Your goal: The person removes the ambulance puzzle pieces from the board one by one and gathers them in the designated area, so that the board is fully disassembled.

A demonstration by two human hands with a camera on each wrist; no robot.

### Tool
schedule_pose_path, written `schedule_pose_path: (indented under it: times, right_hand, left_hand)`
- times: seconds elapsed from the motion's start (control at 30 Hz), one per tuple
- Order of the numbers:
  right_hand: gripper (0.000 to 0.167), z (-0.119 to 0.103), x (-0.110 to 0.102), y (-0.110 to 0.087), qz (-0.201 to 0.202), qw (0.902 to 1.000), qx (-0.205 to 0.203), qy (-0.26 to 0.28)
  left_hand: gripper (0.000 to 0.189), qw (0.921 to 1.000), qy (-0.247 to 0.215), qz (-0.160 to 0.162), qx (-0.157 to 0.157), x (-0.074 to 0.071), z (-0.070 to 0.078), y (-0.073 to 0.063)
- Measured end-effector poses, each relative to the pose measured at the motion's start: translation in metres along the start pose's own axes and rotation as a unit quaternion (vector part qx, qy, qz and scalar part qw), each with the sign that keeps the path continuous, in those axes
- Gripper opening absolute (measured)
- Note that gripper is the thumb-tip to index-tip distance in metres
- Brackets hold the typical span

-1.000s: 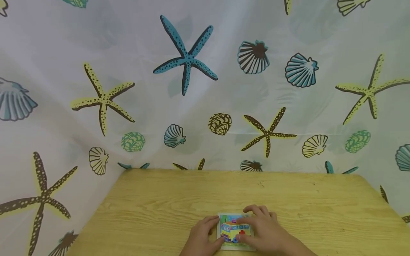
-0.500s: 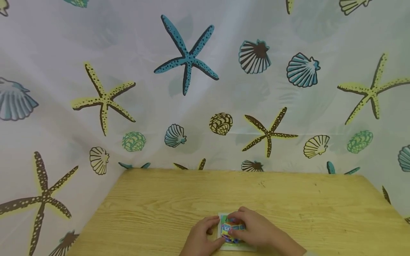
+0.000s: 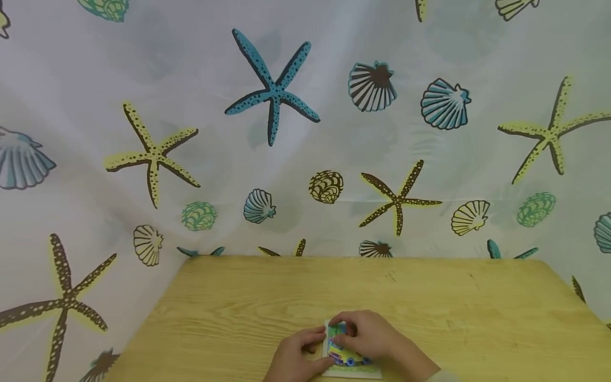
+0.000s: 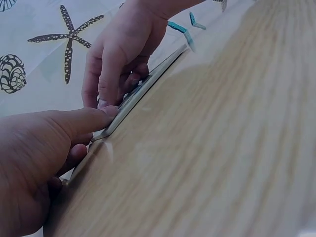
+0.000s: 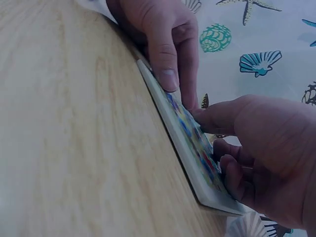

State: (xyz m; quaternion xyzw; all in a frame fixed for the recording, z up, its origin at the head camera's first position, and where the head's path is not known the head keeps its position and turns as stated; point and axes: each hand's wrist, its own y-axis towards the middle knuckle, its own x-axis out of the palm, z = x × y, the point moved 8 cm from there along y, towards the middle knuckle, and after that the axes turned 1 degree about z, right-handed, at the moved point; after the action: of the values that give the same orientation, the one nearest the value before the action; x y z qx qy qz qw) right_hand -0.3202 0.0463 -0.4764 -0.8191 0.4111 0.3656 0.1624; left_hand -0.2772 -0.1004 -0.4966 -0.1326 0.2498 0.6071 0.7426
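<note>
A small flat board [image 3: 355,373] with a pale rim lies on the table near its front. It carries a colourful picture of a yellow vehicle [image 3: 352,357], partly covered by my hands. My left hand [image 3: 297,356] holds the board's left side, its thumb on the near left corner and the other fingers along the edge. Over the picture's upper left part, my right hand [image 3: 374,334] touches the surface with bent thumb and index finger. In the right wrist view the other right fingers curl against the picture; whether they pinch a loose piece is hidden.
The wooden table [image 3: 238,307] reaches back to a pale curtain [image 3: 286,175] printed with starfish and shells. The curtain also hangs along the left and right sides.
My right hand has moved left across the picture, from its right half to the upper left part, with its fingers more bent. My left hand stays at the left edge.
</note>
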Motion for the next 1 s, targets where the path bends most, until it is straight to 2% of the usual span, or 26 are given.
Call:
schedule_pose_path:
  times: [0.1, 0.27, 0.53, 0.8, 1.0]
  right_hand:
    - [0.032, 0.001, 0.002, 0.004, -0.009, 0.9999, 0.005, 0.006]
    - [0.034, -0.002, 0.002, 0.008, -0.017, 0.9998, -0.01, 0.001]
    - [0.033, -0.008, -0.001, 0.006, -0.034, 0.9992, -0.018, -0.006]
    - [0.028, -0.01, 0.0, 0.008, -0.059, 0.9982, 0.008, -0.008]
    - [0.029, -0.012, 0.0, 0.006, -0.053, 0.9984, 0.013, 0.016]
  left_hand:
    - [0.057, 1.0, -0.007, -0.001, 0.004, -0.002, -0.001, -0.001]
    - [0.055, 0.9998, -0.001, 0.0, 0.021, -0.004, -0.002, 0.0]
    - [0.053, 0.9999, 0.002, -0.001, 0.017, -0.002, -0.001, 0.001]
    - [0.056, 0.9999, 0.012, 0.001, 0.012, -0.002, 0.001, 0.002]
    - [0.061, 0.9995, 0.028, -0.009, 0.014, -0.002, 0.003, -0.001]
